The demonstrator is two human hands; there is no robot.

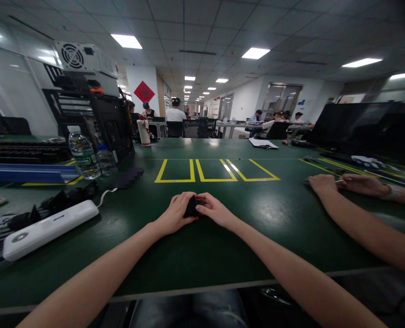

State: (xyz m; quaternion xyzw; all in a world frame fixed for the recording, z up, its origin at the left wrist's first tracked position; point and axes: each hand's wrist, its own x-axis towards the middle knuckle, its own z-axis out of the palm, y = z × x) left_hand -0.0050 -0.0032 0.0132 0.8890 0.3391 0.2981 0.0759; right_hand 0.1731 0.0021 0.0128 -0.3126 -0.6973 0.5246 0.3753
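Observation:
A small, dark, rounded black object sits between my hands on the green tabletop; its kind is not clear, as fingers cover most of it. My left hand curls around its left side, thumb low and fingers over the top. From the right, my right hand pinches its other side with thumb and fingertips. Both hands rest at the table, just this side of three yellow tape outlines.
On the left lie a white power strip, dark cables, water bottles and an open computer case. At right, another person's hands hold a thin object. Farther back is a clipboard with papers.

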